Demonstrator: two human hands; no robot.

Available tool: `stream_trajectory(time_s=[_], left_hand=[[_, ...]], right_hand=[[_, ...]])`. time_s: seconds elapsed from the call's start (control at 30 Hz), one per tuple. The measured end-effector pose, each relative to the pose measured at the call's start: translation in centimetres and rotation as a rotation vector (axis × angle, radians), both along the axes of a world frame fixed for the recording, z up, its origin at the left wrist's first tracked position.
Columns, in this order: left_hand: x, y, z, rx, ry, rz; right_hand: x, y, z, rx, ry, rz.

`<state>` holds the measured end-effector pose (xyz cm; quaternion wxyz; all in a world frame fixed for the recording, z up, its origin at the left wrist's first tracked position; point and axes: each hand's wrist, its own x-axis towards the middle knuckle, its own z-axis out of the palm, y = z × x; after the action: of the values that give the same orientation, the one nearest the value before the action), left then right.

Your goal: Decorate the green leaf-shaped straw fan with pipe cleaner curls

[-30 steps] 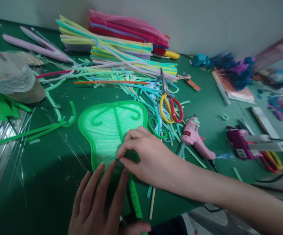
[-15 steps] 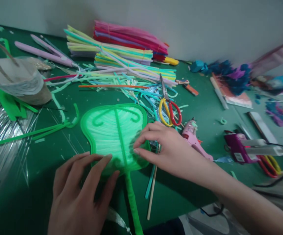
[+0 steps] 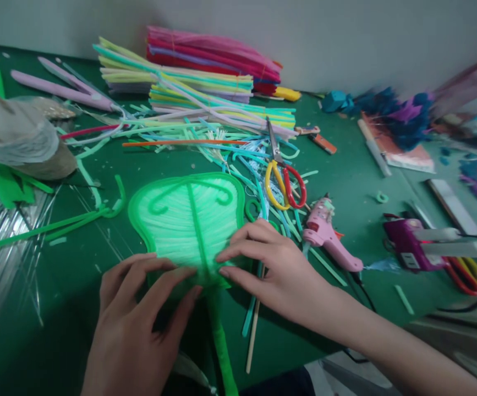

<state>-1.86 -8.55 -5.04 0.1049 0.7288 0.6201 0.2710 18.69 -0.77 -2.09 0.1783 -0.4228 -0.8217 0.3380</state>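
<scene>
A green leaf-shaped fan (image 3: pixel 174 223), seemingly built of fuzzy pipe cleaners, lies on the table with its wrapped green handle (image 3: pixel 223 352) toward me. A darker green rim, a centre rib and two curled strips stand out on its pale face. My left hand (image 3: pixel 139 313) rests over the lower left edge, fingers spread, thumb near the handle's base. My right hand (image 3: pixel 269 261) reaches in from the right. Its thumb and forefinger tips touch the fan's lower right face, slightly apart, with nothing visible between them. Both hands hide parts of the fan's lower edge.
Scissors (image 3: pixel 284 184) and a pink glue gun (image 3: pixel 332 236) lie right of the fan. Bundled pipe cleaners (image 3: pixel 213 55) are stacked at the back. Two thin sticks (image 3: pixel 252 335) lie beside the handle. A paper-wrapped cup (image 3: pixel 36 148) stands left; a purple device (image 3: pixel 407 242) sits right.
My right hand has moved down and slightly left along the fan, its thumb and forefinger nearer the centre rib. My left hand has shifted slightly right. The whole view has shifted slightly.
</scene>
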Motion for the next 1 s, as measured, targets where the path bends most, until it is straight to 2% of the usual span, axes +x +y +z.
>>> stream_trajectory(time_s=[0.13,0.47,0.63,0.8,0.93,1.0], left_hand=[[0.1,0.0,0.0,-0.023,-0.004,0.026],[0.0,0.1,-0.4,0.022,-0.016,-0.008],[-0.7,-0.3,-0.2,0.056,-0.03,-0.038],[-1.7,-1.7,-0.2,0.174,0.018,-0.137],[-1.8,-2.5,-0.6,0.219,0.113,-0.274],[-1.5,-2.6,-0.7,0.23,0.117,-0.298]], right_hand=[[0.2,-0.5,-0.1,-0.009,0.014,-0.056],[0.2,-0.8,-0.3,0.014,0.034,-0.038],[0.0,-1.5,0.1,0.153,0.072,0.021],[-0.4,-2.6,-0.4,0.259,0.101,0.141],[-0.5,-3.4,-1.3,0.28,0.101,0.152],[-0.5,-3.7,-1.7,0.285,0.097,0.131]])
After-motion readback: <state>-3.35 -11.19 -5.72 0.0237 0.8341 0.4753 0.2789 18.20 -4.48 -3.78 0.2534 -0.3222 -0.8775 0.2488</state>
